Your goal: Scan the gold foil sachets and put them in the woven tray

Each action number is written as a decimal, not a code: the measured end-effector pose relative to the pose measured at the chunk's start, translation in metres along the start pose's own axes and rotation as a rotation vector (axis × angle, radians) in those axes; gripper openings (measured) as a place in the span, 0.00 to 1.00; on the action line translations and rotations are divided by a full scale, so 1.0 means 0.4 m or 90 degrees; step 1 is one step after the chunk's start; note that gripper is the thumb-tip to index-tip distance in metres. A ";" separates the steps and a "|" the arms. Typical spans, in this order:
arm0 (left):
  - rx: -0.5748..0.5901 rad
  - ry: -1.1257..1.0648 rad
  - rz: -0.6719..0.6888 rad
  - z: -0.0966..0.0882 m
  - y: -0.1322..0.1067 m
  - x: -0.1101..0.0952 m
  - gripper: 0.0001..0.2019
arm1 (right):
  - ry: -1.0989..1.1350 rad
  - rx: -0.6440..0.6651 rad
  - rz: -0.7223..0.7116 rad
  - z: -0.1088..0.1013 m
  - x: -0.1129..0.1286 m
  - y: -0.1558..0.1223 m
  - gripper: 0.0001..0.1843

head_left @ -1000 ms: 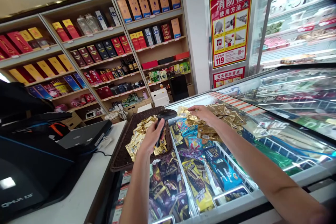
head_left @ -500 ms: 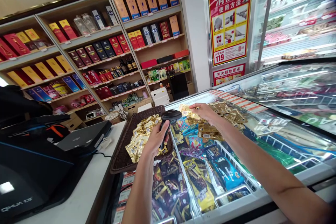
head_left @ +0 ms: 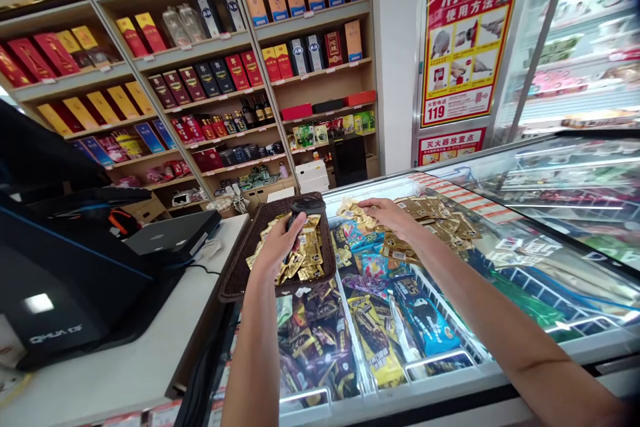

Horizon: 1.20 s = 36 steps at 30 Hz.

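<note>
My left hand [head_left: 277, 250] is closed round the grip of a black barcode scanner [head_left: 306, 205], held over a brown woven tray [head_left: 241, 265] full of gold sachets [head_left: 303, 258]. My right hand [head_left: 389, 213] reaches forward onto a spread of loose gold sachets [head_left: 434, 217] lying on the freezer's glass lid [head_left: 505, 250]. Its fingers curl down onto the sachets at the left end of the pile, near the scanner's head.
A black till screen [head_left: 60, 280] and a flat scanner unit [head_left: 173, 237] stand on the white counter [head_left: 125, 367] at left. Ice-cream packs [head_left: 370, 337] fill the freezer under the glass. Shelves of boxed bottles [head_left: 210, 77] line the back wall; a red fire-hydrant poster [head_left: 463, 37] hangs at right.
The scanner in my left hand has moved a little forward, over the tray's far end. My right hand stays on the sachets. My head has turned slightly left.
</note>
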<state>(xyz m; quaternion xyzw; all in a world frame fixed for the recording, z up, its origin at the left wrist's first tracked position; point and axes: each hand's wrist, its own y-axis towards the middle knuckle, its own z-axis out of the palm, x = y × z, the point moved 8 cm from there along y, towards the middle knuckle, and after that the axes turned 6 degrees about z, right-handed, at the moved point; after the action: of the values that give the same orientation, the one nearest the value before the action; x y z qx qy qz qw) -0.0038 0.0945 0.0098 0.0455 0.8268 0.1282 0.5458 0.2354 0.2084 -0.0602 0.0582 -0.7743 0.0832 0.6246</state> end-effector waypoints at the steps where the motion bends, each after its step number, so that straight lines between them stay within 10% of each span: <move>1: -0.029 -0.004 0.002 -0.023 -0.001 0.000 0.26 | -0.002 0.030 -0.001 0.040 0.005 0.000 0.16; 6: -0.079 -0.013 0.010 -0.068 -0.012 -0.017 0.28 | -0.060 0.157 -0.065 0.277 0.042 0.000 0.18; 9: -0.064 -0.028 0.012 -0.057 -0.019 -0.037 0.28 | -0.188 0.106 -0.196 0.329 0.070 0.016 0.25; 12: -0.066 -0.038 0.006 -0.054 -0.020 -0.045 0.28 | -0.330 -0.019 -0.232 0.247 0.048 0.055 0.24; 18: -0.058 -0.023 0.001 -0.044 -0.007 -0.038 0.28 | -0.506 -0.375 0.045 -0.186 -0.118 0.105 0.30; 21: -0.041 -0.010 0.001 -0.026 -0.003 -0.032 0.27 | -0.511 -0.472 0.118 -0.309 -0.186 0.106 0.31; 27: -0.017 0.032 -0.005 -0.001 0.008 -0.007 0.26 | -0.553 -0.376 0.168 -0.301 -0.246 0.138 0.26; 36: 0.042 -0.053 -0.034 0.046 -0.001 -0.001 0.26 | -0.388 -0.301 0.037 -0.259 -0.116 0.116 0.20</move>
<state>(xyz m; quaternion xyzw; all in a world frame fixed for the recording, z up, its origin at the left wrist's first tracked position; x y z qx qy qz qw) 0.0131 0.0971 0.0031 0.0468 0.8079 0.0840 0.5814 0.3356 0.2739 -0.0868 -0.0873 -0.9236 -0.1007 0.3594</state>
